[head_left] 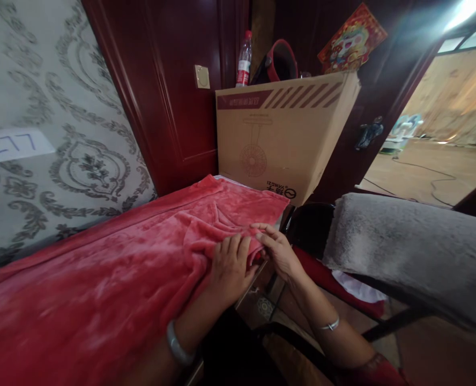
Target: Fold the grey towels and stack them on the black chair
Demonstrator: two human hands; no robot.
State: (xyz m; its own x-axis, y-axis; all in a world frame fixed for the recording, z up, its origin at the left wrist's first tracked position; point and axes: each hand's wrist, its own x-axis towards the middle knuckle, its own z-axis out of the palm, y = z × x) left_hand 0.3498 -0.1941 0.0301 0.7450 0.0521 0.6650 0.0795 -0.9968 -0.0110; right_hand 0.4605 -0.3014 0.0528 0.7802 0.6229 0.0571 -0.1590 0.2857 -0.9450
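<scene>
A coral-red plush blanket is spread over a surface in front of me, with folds bunched near its right edge. My left hand lies over that edge, fingers on top and thumb to the side, closed on the cloth. Just to its right, my right hand pinches the blanket's edge between thumb and fingers. Both hands are close together, and the bit of cloth between them is partly hidden by the fingers. A bangle shows on each wrist.
A large cardboard box stands behind the blanket, with a red-capped bottle on top. To the right, a grey plush cover lies over a dark-framed piece of furniture. Patterned wallpaper is at left; a doorway opens at far right.
</scene>
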